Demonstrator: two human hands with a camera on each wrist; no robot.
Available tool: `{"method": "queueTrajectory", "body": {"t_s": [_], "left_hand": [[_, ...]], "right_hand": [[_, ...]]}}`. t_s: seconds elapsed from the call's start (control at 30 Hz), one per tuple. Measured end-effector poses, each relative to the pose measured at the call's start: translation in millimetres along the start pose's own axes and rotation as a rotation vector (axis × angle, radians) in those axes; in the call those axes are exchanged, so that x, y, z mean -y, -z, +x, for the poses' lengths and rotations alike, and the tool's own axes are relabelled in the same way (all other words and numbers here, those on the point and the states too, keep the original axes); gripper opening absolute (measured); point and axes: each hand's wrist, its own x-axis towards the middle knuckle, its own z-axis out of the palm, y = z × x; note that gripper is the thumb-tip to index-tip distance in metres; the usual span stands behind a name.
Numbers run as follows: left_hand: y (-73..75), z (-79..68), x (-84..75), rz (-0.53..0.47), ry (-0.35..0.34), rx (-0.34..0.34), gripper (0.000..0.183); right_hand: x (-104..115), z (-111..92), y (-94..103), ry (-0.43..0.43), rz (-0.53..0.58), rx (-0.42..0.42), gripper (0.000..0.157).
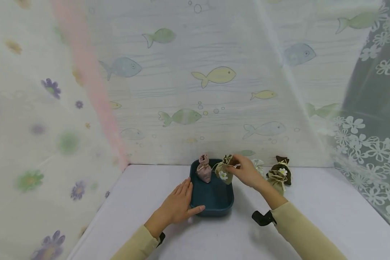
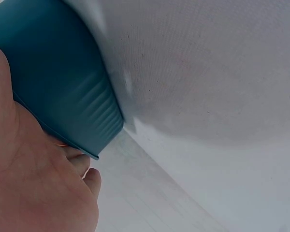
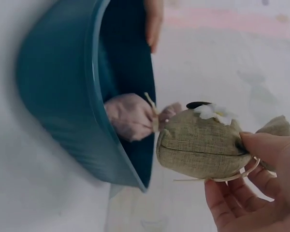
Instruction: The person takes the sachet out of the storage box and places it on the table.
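A dark teal plastic bin (image 1: pixel 212 196) stands on the white table, with a pink drawstring pouch (image 1: pixel 204 171) leaning inside at its far left. My left hand (image 1: pixel 177 202) rests along the bin's left side, fingers straight, thumb over the near rim. In the right wrist view my right hand (image 3: pixel 261 181) pinches an olive-green drawstring pouch (image 3: pixel 198 145) near its gathered neck. A white flower (image 3: pixel 215 114) decorates that pouch. The head view has this pouch over the far right part of the bin, and the pink one lies to its left.
Right of the bin, near the back edge, sit a dark brown pouch (image 1: pixel 287 169), another green pouch (image 1: pixel 276 178) with a white flower, and a white pouch (image 1: pixel 258 165) partly behind my right forearm. A fish-patterned curtain (image 1: pixel 182 90) hangs behind the table.
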Motion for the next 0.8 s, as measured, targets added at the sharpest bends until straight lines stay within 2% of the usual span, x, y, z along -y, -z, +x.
{"method": "queueTrajectory", "body": {"t_s": [0.33, 0.53, 0.67, 0.8], "left_hand": [[-3.6, 2.1, 1.9, 0.013, 0.003, 0.004, 0.114], [-3.7, 2.2, 2.1, 0.014, 0.0, -0.002, 0.115], [-3.0, 1.7, 1.6, 0.015, 0.002, 0.0, 0.114], [-0.2, -0.3, -0.7, 0.005, -0.009, -0.007, 0.113]], "right_hand": [[0, -19, 25.5, -0.041, -0.03, -0.029, 0.014], [-14, -36, 33.4, -0.109, -0.004, -0.077, 0.015], [-26, -44, 37.8, -0.093, 0.004, -0.087, 0.012], [-37, -51, 40.4, -0.081, -0.035, -0.095, 0.013]]}}
